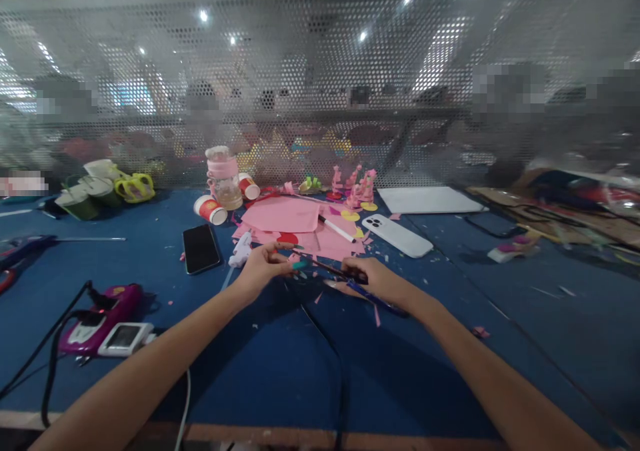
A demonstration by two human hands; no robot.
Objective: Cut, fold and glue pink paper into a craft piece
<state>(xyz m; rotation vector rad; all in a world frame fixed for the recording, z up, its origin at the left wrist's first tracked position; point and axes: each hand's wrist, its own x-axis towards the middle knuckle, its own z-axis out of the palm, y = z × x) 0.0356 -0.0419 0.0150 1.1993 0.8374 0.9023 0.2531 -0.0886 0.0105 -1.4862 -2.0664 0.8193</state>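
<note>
head view: your left hand [263, 266] pinches a small teal scrap [300, 264]. your right hand [373, 279] grips blue-handled scissors [360, 289], near pink paper [295, 215] on the table [280, 364].

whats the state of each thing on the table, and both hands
left hand: pinching a small teal piece
right hand: closed on scissors
black phone: face up, screen dark
white phone: face down
paper cup: tipped on its side
marker: lying on the pink paper
pink bottle: upright
</note>
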